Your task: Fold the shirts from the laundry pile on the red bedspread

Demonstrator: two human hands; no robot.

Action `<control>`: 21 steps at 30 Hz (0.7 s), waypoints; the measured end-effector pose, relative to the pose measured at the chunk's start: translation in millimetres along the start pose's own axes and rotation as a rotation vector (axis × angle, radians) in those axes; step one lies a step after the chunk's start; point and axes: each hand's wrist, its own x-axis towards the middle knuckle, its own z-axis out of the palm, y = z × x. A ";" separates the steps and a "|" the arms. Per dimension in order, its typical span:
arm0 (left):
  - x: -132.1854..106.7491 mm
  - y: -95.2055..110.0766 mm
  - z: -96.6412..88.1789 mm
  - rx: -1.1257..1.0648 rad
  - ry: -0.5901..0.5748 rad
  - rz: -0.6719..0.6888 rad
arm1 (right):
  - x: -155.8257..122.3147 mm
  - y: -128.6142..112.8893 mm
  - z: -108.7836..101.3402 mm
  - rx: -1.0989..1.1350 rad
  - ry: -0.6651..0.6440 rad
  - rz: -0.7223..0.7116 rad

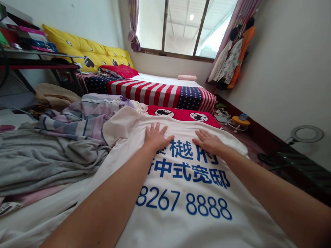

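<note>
A white T-shirt [176, 186] with blue Chinese characters and the number 8267 8888 lies spread out, print side up, in front of me. My left hand [156, 137] rests flat on its upper part, fingers apart, beside the top line of print. On the other side, my right hand [208, 142] also lies flat on the cloth and covers part of that line. Neither hand grips anything. The shirt's left sleeve [121, 124] is loosely creased. Red cloth [178, 113] with round black-and-white pictures shows beyond the neckline.
To the left lie a grey cloth [51, 158] and a plaid cloth [77, 120], both rumpled. A bed [144, 91] with a stars-and-stripes cover stands under the window. At the right are a yellow-topped stool [240, 120], a ring light [307, 133] and hanging clothes [230, 62].
</note>
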 end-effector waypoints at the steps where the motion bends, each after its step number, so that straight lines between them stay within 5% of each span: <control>1: 0.1 0.2 0.1 0.001 -0.002 0.000 | -8.7 -3.6 -1.7 0.000 0.010 -0.006; 8: 2.2 -0.7 1.6 0.010 0.003 0.008 | -89.1 -17.8 15.8 -0.017 0.087 -0.231; 15: -3.6 4.0 -1.7 0.045 0.009 0.007 | -86.9 -16.0 26.5 -0.001 0.138 -0.222; 21: -37.5 11.5 -34.7 0.127 -0.126 -0.023 | -88.2 -16.4 23.4 0.031 0.143 -0.240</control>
